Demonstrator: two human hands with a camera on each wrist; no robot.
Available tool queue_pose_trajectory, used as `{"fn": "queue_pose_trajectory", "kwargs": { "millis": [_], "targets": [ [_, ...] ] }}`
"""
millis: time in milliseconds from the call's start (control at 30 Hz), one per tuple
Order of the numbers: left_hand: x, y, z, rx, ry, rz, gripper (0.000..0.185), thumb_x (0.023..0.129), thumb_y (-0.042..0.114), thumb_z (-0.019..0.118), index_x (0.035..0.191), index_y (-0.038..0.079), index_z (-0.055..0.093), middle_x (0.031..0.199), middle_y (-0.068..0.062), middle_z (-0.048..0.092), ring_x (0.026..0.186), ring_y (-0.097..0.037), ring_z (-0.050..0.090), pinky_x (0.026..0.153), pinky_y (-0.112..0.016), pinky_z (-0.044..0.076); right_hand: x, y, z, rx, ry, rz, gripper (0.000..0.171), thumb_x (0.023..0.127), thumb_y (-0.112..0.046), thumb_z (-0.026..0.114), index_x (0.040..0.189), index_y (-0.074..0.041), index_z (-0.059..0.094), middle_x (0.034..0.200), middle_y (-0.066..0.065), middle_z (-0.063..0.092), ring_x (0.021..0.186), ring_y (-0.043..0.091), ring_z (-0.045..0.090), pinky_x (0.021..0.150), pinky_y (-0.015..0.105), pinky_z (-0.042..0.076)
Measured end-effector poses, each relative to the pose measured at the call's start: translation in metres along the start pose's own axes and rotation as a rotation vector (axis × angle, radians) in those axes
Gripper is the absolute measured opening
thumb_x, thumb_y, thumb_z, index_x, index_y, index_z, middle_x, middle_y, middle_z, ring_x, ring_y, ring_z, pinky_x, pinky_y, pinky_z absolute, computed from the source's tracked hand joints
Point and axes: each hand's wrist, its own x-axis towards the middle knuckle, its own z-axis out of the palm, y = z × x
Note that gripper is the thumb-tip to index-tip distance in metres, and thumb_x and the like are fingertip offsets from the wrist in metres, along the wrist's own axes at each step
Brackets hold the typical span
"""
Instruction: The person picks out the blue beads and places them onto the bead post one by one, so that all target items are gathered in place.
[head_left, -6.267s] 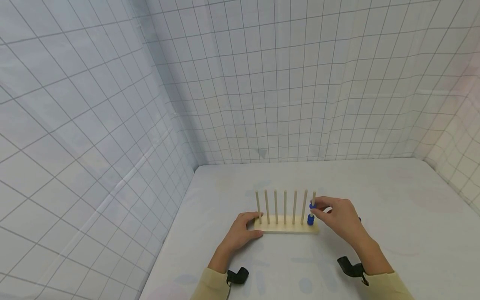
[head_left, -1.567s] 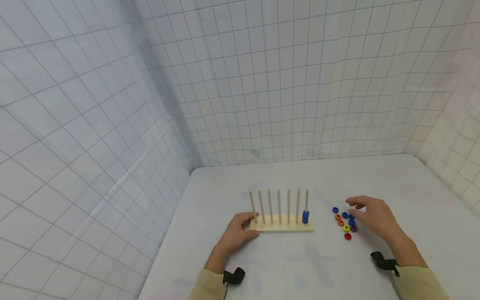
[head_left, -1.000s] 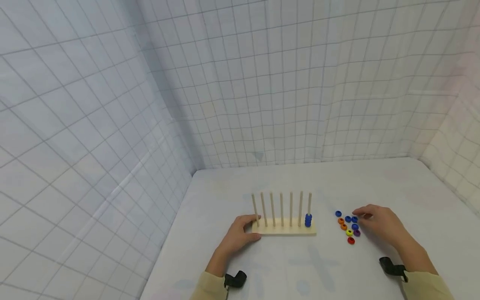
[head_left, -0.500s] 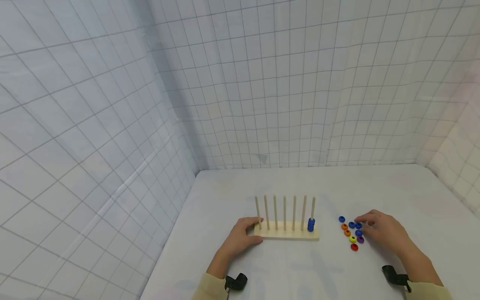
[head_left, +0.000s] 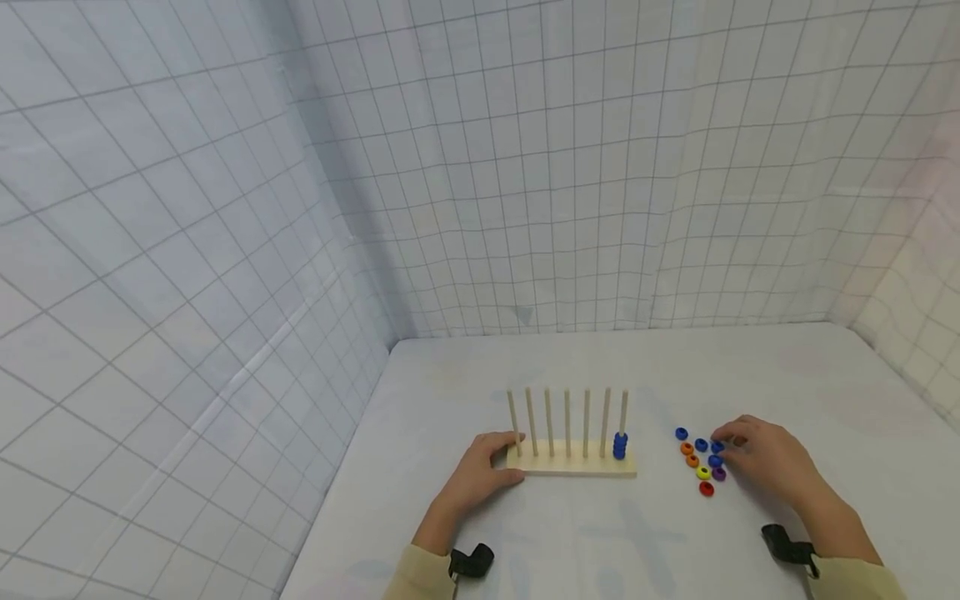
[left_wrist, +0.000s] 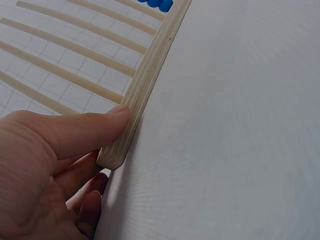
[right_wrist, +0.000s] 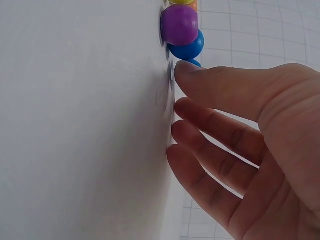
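Note:
A wooden peg rack [head_left: 572, 467] stands on the white table [head_left: 600, 533] with seven upright pegs. Blue beads [head_left: 620, 446] are stacked on its rightmost peg. My left hand [head_left: 491, 460] grips the rack's left end; in the left wrist view my thumb [left_wrist: 92, 131] presses the front of the base [left_wrist: 150, 75]. My right hand [head_left: 727, 446] lies to the right, beside a cluster of loose beads [head_left: 701, 460]. Its fingers are fairly straight with their tips on the table. The thumb tip touches a blue bead [right_wrist: 193, 63], next to another blue bead [right_wrist: 187, 49] and a purple bead [right_wrist: 179, 25].
The loose beads are blue, orange, yellow [head_left: 703, 472], purple [head_left: 719, 474] and red [head_left: 706, 488]. Gridded white walls [head_left: 525, 167] close off the table at the back and both sides. Black wrist straps [head_left: 472, 560] show near the lower edge.
My right hand let go of a blue bead on the rightmost peg, crossed to the loose beads and settled its fingertips at a blue one. The left hand has stayed on the rack.

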Motion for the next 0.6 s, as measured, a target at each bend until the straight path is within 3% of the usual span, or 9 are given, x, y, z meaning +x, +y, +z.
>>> {"fn": "queue_pose_trajectory", "kwargs": {
  "millis": [333,600],
  "targets": [
    [-0.0027,-0.0015,0.0004,-0.019,-0.001,-0.021,0.056,0.084,0.026,0.083,0.136,0.018,0.064,0.135,-0.002,0.059,0.13,-0.026,0.046,0.109,-0.051,0.036,-0.0031,-0.0033,-0.0035,0.03,-0.004,0.02,0.024,0.086,-0.007,0.078,0.11,-0.005,0.074,0.098,0.008,0.071,0.097,0.038,0.064,0.086,0.062,0.048],
    [-0.002,-0.0028,0.0004,-0.001,-0.003,-0.001,0.056,0.085,0.028,0.082,0.136,0.017,0.064,0.136,-0.003,0.059,0.13,-0.027,0.046,0.108,-0.051,0.038,-0.0049,-0.0054,-0.0083,0.015,0.05,0.042,0.027,0.087,-0.009,0.076,0.114,-0.004,0.073,0.097,0.012,0.072,0.094,0.038,0.064,0.081,0.059,0.05]
  ]
}}
